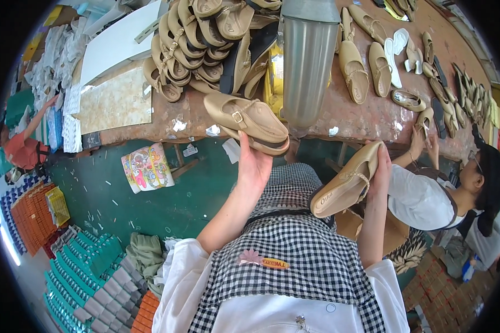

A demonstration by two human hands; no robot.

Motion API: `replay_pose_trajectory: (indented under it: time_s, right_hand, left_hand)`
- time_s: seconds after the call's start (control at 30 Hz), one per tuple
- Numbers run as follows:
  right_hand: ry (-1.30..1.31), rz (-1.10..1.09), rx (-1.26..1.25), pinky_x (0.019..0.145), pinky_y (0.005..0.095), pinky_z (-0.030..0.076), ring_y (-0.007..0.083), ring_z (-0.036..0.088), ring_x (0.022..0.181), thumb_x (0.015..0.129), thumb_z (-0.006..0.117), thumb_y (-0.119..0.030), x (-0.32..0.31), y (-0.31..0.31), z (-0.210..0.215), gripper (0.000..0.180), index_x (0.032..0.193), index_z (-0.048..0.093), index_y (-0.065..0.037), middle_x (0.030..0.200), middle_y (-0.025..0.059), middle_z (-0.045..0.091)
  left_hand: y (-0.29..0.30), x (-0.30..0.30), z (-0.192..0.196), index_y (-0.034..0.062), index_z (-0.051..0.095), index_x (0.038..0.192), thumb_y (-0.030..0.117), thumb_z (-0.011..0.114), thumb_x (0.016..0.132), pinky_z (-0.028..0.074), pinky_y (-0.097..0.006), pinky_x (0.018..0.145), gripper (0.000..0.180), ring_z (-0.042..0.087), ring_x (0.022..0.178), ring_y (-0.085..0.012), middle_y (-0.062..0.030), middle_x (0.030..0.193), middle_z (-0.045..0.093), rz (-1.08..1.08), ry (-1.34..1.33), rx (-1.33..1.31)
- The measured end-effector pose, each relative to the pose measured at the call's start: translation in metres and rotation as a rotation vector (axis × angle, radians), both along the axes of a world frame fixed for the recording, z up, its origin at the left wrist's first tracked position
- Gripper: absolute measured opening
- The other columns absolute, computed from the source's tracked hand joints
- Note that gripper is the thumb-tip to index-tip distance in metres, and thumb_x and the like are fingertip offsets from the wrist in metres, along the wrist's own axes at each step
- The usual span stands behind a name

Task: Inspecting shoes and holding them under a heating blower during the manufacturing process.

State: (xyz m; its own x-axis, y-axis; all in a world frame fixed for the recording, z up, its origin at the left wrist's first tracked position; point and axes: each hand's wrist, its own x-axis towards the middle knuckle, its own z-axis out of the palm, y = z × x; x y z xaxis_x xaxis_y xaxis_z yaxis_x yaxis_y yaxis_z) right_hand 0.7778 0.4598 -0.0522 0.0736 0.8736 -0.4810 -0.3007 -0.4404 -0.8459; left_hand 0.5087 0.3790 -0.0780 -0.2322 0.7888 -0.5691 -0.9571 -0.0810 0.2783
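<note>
Left hand: My left hand (254, 166) is up in front of me. Its grip is closed on a tan shoe with a strap and a buckle, the buckle shoe (247, 119). The fingers hold it from below, at the sole.

Buckle shoe: It sits on top of my left hand, just at the edge of the surface (366, 111). Its long side runs from upper left to lower right. The toe end points to the right and a bit down.

Right hand: My right hand (380, 172) has its grip closed on a second tan shoe, the open shoe (347, 183). The palm lies along the far side of it.

Open shoe: It is tilted. Its inside faces me. Its long side runs from lower left up to upper right. It hangs in the air over my checked apron (294, 244), not on the surface.

How they lie: The buckle shoe is up and to the left of the open shoe. The two are near but do not touch. The left hand is nearer the surface. The right hand is lower, nearer my body.

Around: A heap of tan shoes (205, 44) lies behind the buckle shoe. A grey metal pipe (308, 61) stands between the heap and more shoes laid in rows (366, 66). Another person in a white top (422, 197) works on my right.
</note>
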Motion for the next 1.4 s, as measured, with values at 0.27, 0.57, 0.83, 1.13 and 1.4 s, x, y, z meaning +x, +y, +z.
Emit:
replay_pose_trajectory:
  time_s: [0.27,0.57,0.83,1.13,1.4]
  right_hand:
    - [-0.035,0.002,-0.011,0.078,0.0271,0.047,0.0153,0.058,0.088,0.091,0.049,-0.026,0.002,-0.003,0.002,0.029,0.108,0.054,-0.003,0.101,0.0101,0.061]
    - [0.089,0.013,-0.182,0.068,0.0267,0.049,0.0146,0.059,0.078,0.091,0.047,-0.034,-0.046,0.006,0.002,0.034,0.108,0.053,-0.005,0.091,0.0078,0.060]
    - [0.110,0.062,-0.076,0.053,0.0265,0.051,0.0170,0.060,0.067,0.089,0.049,-0.033,-0.035,0.004,0.005,0.032,0.110,0.049,-0.009,0.089,0.0065,0.060]
    - [0.205,0.041,-0.034,0.059,0.0206,0.050,0.0123,0.058,0.068,0.091,0.046,-0.033,-0.024,0.002,0.002,0.032,0.114,0.050,-0.011,0.097,0.0048,0.060]
    - [0.228,0.325,-0.312,0.081,0.0309,0.048,0.0177,0.057,0.094,0.079,0.066,-0.022,-0.089,-0.027,-0.048,0.050,0.119,0.044,-0.003,0.107,0.0083,0.057]
  left_hand:
    - [-0.022,0.025,-0.002,0.0083,0.028,0.134,0.039,0.029,0.095,0.028,-0.040,0.107,0.050,0.033,0.126,-0.0227,-0.0075,0.137,0.033,-0.008,-0.246,-0.172]
    - [-0.061,0.006,0.008,0.0076,0.031,0.132,0.033,0.037,0.095,0.035,-0.036,0.101,0.046,0.041,0.120,-0.0195,-0.0078,0.131,0.041,-0.595,-0.018,-0.227]
    - [-0.032,-0.008,0.009,0.0046,0.026,0.133,0.024,0.045,0.093,0.027,-0.038,0.105,0.049,0.034,0.125,-0.0207,-0.0084,0.134,0.035,-0.145,0.400,-0.020]
    - [-0.012,-0.011,-0.005,0.0083,0.029,0.132,0.026,0.044,0.093,0.027,-0.040,0.105,0.045,0.033,0.125,-0.0212,-0.0074,0.134,0.035,-0.075,0.268,0.018]
    - [-0.067,-0.004,0.005,0.0018,0.034,0.131,0.032,0.049,0.091,0.038,-0.028,0.093,0.053,0.047,0.110,-0.0149,-0.0097,0.121,0.050,-0.842,0.525,-0.153]
